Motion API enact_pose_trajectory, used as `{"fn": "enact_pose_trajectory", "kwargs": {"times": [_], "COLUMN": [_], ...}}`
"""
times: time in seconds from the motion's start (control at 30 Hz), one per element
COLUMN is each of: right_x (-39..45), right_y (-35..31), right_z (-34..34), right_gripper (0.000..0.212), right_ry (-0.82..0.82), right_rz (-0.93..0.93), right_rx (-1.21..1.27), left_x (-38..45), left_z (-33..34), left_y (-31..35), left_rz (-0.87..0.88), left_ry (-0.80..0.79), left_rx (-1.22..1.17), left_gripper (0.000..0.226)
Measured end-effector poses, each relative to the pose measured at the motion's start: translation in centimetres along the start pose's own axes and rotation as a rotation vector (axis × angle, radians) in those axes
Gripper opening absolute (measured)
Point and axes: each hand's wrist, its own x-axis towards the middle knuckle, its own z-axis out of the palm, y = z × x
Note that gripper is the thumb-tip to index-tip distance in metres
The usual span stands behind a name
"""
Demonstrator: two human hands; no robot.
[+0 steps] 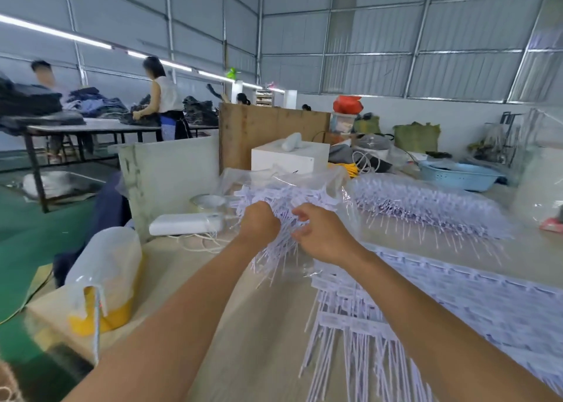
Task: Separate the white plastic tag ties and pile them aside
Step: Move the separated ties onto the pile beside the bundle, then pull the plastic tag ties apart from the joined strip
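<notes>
Spreading across the pale worktable [265, 325], largest first: flat sheets of white tag ties [502, 304] fanned along the right side, tails pointing toward the near edge; further back, a bagged batch [426, 206] lying well apart from both hands. Then the working bundle of tag ties [274, 258], half out of a clear plastic bag [304, 182], heads up and away, long tails hanging down and toward the body. Left hand [259, 223] curled into a fist round the bundle's left part; right hand [323, 237] just beside it, fingers bent and pinching into the same bundle. Both equally near, gripping about mid-length, across the long axis. Judging from this, pulling sideways apart, then laying rightward onto the fanned sheets. Smaller still: yellow-based container [100, 298] under plastic at left.
</notes>
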Motion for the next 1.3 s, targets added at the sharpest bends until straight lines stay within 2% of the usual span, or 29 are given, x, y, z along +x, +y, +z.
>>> {"fn": "enact_pose_trajectory", "kwargs": {"times": [0.13, 0.27, 0.4, 0.5, 0.53, 0.57, 0.63, 0.7, 0.77, 0.83, 1.0, 1.13, 1.2, 1.3], "right_x": [-1.0, -2.0, -3.5, -5.5, -6.4, -7.5, -9.7, -12.1, -14.6, -16.7, -19.7, -19.9, -19.6, -18.8], "right_y": [0.8, 1.7, 2.1, 2.4, 2.9, 3.5, 5.3, 7.5, 9.6, 11.4, 14.3, 15.4, 15.5, 15.3], "right_z": [-0.3, -1.3, -2.7, -5.3, -6.4, -7.6, -9.9, -11.9, -13.2, -14.0, -14.7, -14.8, -14.8, -14.6], "right_gripper": [0.037, 0.028, 0.022, 0.016, 0.014, 0.014, 0.016, 0.019, 0.019, 0.016, 0.014, 0.016, 0.019, 0.023], "right_ry": [0.002, 0.037, 0.075, 0.119, 0.140, 0.156, 0.192, 0.232, 0.260, 0.267, 0.284, 0.236, 0.220, 0.255], "right_rz": [-0.091, -0.128, -0.090, -0.009, 0.028, 0.066, 0.152, 0.256, 0.342, 0.392, 0.465, 0.487, 0.474, 0.386], "right_rx": [-0.006, 0.017, 0.104, 0.245, 0.264, 0.268, 0.252, 0.184, 0.119, 0.033, -0.004, -0.050, -0.019, -0.018], "left_x": [2.2, 2.7, 1.1, -1.7, -3.0, -4.4, -7.6, -10.6, -12.9, -14.1, -13.9, -13.8, -13.7, -13.3], "left_z": [2.9, 4.2, 2.2, 0.0, -0.7, -1.3, -1.9, -1.7, -0.5, 1.3, 5.4, 7.2, 7.5, 7.3], "left_y": [1.0, 2.0, 3.4, 5.6, 6.6, 7.7, 10.2, 12.6, 14.4, 15.6, 17.2, 17.8, 18.0, 18.6], "left_rz": [0.068, 0.064, 0.021, 0.090, 0.147, 0.208, 0.347, 0.515, 0.667, 0.753, 0.789, 0.765, 0.740, 0.748], "left_ry": [0.001, -0.016, -0.076, -0.057, -0.037, -0.025, -0.041, -0.166, -0.343, -0.439, -0.455, -0.511, -0.496, -0.441], "left_rx": [0.224, 0.426, 0.541, 0.617, 0.609, 0.576, 0.472, 0.313, 0.145, 0.086, 0.178, 0.266, 0.254, 0.260], "left_gripper": [0.024, 0.028, 0.034, 0.023, 0.011, 0.009, 0.023, 0.025, 0.018, 0.015, 0.033, 0.025, 0.029, 0.021]}}
